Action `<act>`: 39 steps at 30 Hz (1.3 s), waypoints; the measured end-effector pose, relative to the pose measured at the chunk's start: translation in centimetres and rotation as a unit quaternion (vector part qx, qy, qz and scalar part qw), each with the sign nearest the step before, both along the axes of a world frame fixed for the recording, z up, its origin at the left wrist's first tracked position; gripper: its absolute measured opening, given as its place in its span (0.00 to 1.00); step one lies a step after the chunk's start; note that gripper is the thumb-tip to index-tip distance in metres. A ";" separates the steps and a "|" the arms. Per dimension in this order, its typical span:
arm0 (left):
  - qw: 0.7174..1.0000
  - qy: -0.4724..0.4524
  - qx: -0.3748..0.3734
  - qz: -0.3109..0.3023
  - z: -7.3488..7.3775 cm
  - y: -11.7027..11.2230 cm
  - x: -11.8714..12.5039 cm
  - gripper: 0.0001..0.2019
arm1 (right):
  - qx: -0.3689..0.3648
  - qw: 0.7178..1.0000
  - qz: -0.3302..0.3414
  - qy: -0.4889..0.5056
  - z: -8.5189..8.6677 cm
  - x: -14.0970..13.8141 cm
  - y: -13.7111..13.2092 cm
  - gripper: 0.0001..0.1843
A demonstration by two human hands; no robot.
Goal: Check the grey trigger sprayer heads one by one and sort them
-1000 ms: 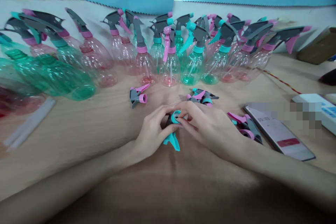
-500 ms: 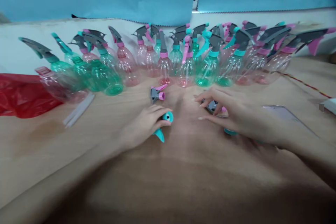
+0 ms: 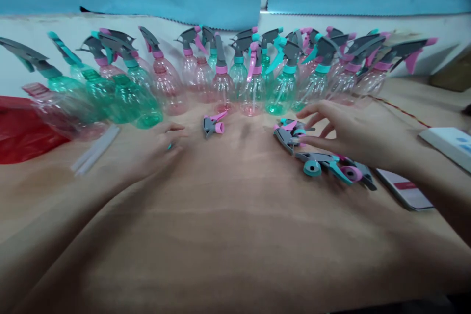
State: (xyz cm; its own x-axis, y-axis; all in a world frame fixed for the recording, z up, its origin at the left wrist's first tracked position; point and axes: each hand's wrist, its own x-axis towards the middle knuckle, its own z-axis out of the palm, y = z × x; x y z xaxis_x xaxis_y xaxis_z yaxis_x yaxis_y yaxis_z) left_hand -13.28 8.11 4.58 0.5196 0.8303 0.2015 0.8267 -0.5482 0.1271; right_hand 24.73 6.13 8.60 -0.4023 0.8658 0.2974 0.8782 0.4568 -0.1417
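Note:
My left hand (image 3: 158, 149) is smeared by motion on the wooden table (image 3: 235, 216), curled, with a sliver of a teal spray head (image 3: 170, 146) showing between its fingers. It lies just right of the green bottles (image 3: 128, 100) and the white tubes (image 3: 94, 149). My right hand (image 3: 349, 132) reaches left with its fingers stretched and apart, their tips over a pile of loose grey, teal and pink spray heads (image 3: 294, 135). More loose heads (image 3: 333, 167) lie under its wrist. A single grey and pink spray head (image 3: 212, 125) lies between the two hands.
A row of pink and green spray bottles (image 3: 257, 83) with trigger heads stands along the back. A red plastic bag (image 3: 22, 127) lies far left. At the right are a phone (image 3: 405, 191), a white device (image 3: 451, 143), a red wire (image 3: 399, 110) and a brown box (image 3: 452, 71).
The hands have parted. My left hand has moved left toward the green bottles with the teal spray head. My right hand has gone right and opened over the pile of heads.

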 end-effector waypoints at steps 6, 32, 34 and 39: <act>0.997 -0.008 0.017 -0.076 -1.3 -0.5 7.7 0.12 | -0.111 0.993 0.019 -0.039 -2.0 3.3 -1.0 0.16; 0.988 -0.033 0.023 -0.148 -1.9 4.2 24.3 0.09 | -0.119 0.991 -0.059 -0.004 -4.8 7.9 -5.0 0.18; 0.989 -0.016 0.024 -0.148 -1.7 4.5 24.4 0.10 | -0.110 0.993 -0.044 0.002 -4.9 7.8 -4.9 0.17; 0.991 0.001 0.008 -0.133 -1.6 4.4 23.6 0.12 | -0.122 0.992 -0.035 -0.003 -5.2 7.2 -4.6 0.19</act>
